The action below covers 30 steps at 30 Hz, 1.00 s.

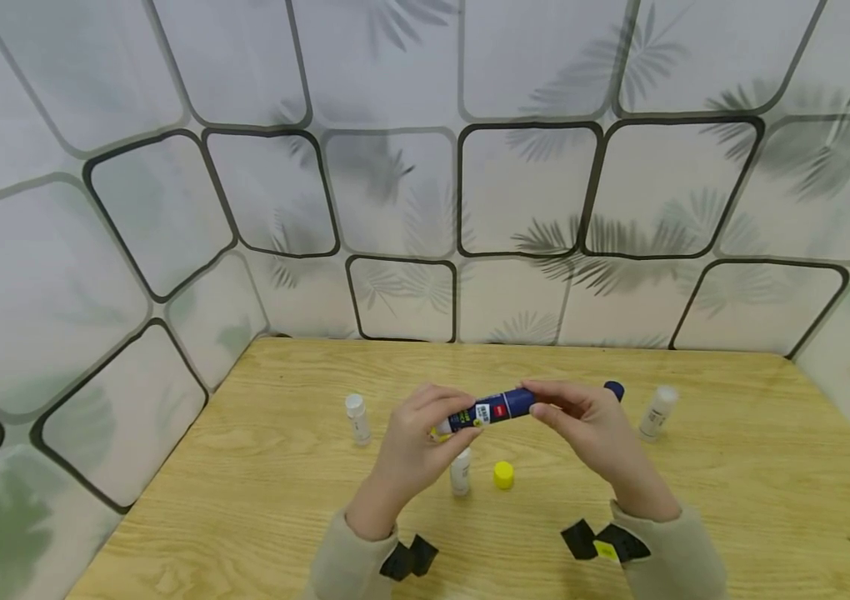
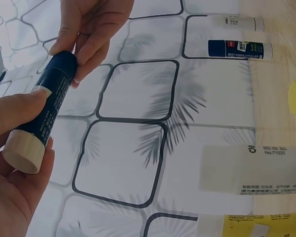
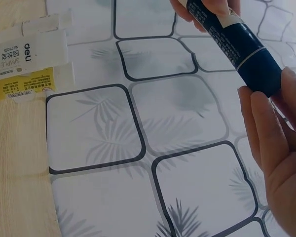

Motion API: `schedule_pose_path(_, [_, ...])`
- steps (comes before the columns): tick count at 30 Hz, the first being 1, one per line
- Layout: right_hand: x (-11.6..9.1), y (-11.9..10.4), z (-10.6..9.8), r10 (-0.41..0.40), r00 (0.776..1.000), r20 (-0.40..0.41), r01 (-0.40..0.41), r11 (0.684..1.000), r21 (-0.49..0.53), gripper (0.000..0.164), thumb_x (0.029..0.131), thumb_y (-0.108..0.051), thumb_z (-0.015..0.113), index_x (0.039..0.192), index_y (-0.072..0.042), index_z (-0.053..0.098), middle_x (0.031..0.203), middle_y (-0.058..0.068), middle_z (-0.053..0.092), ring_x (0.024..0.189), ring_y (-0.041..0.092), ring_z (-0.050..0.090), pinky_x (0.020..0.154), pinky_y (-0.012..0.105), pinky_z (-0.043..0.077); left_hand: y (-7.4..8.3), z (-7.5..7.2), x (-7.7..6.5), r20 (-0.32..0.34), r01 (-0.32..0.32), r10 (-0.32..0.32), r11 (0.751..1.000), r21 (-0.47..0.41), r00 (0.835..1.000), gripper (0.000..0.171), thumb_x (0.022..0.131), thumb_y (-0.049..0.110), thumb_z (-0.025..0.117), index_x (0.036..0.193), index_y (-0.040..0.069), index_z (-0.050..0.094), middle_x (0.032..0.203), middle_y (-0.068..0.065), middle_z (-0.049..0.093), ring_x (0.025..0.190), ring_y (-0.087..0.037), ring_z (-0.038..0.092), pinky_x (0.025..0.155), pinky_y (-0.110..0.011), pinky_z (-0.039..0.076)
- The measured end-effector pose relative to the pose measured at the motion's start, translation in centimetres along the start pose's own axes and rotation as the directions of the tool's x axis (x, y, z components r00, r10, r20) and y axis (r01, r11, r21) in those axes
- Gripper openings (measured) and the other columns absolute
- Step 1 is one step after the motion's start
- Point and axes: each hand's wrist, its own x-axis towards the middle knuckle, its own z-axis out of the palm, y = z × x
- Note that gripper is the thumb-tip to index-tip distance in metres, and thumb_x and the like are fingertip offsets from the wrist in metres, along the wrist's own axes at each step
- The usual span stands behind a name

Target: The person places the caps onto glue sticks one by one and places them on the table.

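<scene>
A navy glue stick (image 1: 511, 405) with a white base is held between both hands above the table. My left hand (image 1: 425, 429) grips its body near the white base, with the thumb across the label in the left wrist view. At the other end, my right hand (image 1: 593, 425) pinches the navy cap (image 3: 260, 71) between thumb and fingertips. The cap is on the stick, which tilts slightly up to the right in the head view. On the table below lies a yellow cap (image 1: 503, 475), with a white glue bottle (image 1: 460, 473) standing beside it, partly behind the left hand.
A second navy glue stick (image 2: 237, 49) stands mostly behind the right hand in the head view. Right of it is a white glue stick (image 1: 658, 412). Another white-capped container (image 1: 357, 419) stands left, its label yellow (image 3: 24, 86) in the right wrist view. Patterned cloth (image 1: 395, 200) walls the wooden table (image 1: 245, 517).
</scene>
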Motion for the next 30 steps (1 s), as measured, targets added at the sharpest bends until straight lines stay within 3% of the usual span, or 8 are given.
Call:
schedule_pose_path(6, [0.1,-0.1,0.2,0.022,0.999,-0.024,-0.023,0.999,-0.030,0.024,0.086,-0.002,0.055,0.108,0.005,0.060,0.102,0.018,0.060,0.081,0.007,0.059,0.067,0.024,0.050,0.1,0.4,0.0,-0.004,-0.033,0.034,0.997,0.067,0.999,0.024,0.068,0.003,0.075,0.090,0.000,0.066,0.091,-0.004,0.061,0.082,-0.013,0.053,0.066,-0.017,0.043])
schedule_pose_path(15, [0.1,-0.2,0.1,0.025,0.999,-0.034,-0.026,0.999,-0.028,0.023,0.085,-0.001,0.056,0.107,0.005,0.060,0.101,0.020,0.060,0.081,0.007,0.059,0.067,0.024,0.050,0.0,0.5,-0.1,0.004,-0.001,0.000,0.999,0.054,1.000,0.023,0.069,0.002,0.074,0.091,0.000,0.065,0.091,-0.004,0.062,0.082,-0.011,0.053,0.068,-0.015,0.043])
schedule_pose_path(23, [0.0,-0.6,0.1,0.036,0.999,-0.030,-0.037,0.999,-0.026,0.024,0.085,-0.002,0.056,0.108,0.004,0.059,0.103,0.017,0.060,0.082,0.008,0.058,0.067,0.022,0.049,-0.1,0.8,-0.1,-0.011,-0.012,0.013,0.999,0.051,1.000,0.024,0.067,0.002,0.075,0.088,0.001,0.064,0.090,-0.004,0.062,0.082,-0.012,0.055,0.069,-0.018,0.045])
schedule_pose_path(30, [-0.1,-0.6,0.3,0.017,0.999,-0.046,-0.018,1.000,-0.017,0.022,0.083,-0.002,0.058,0.105,0.003,0.060,0.100,0.016,0.060,0.083,0.012,0.060,0.068,0.025,0.050,0.1,1.1,-0.1,0.045,0.052,-0.056,0.995,0.089,0.997,0.023,0.067,0.004,0.074,0.088,0.004,0.064,0.086,-0.002,0.062,0.076,-0.008,0.054,0.065,-0.018,0.044])
